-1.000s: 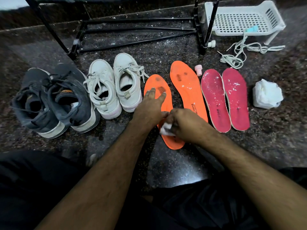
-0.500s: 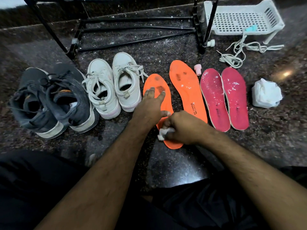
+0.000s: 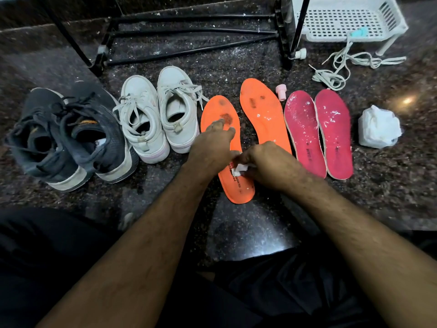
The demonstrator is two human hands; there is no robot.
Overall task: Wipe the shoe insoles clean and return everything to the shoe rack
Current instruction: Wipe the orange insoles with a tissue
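Two orange insoles lie on the dark stone floor. My left hand (image 3: 212, 144) presses flat on the left orange insole (image 3: 214, 110), fingers straight over a dark stain. My right hand (image 3: 267, 163) pinches a small white tissue wad (image 3: 237, 171) against the same insole's middle. The right orange insole (image 3: 260, 112) lies beside it with dark marks and white flecks. Two pink insoles (image 3: 316, 133) lie further right, speckled white. A pair of white sneakers (image 3: 156, 114) and a pair of dark sneakers (image 3: 68, 138) stand to the left. The black shoe rack (image 3: 189, 34) stands behind.
A crumpled white tissue bundle (image 3: 378, 130) sits at the far right. Loose white laces (image 3: 343, 65) trail from a white plastic basket (image 3: 343, 17) at the back right. A small pink cap (image 3: 281, 92) lies between the orange and pink insoles. My dark-clothed legs fill the foreground.
My right hand with the tissue has slid up the left orange insole from near the heel toward its middle. The left hand stays pressed on the insole.
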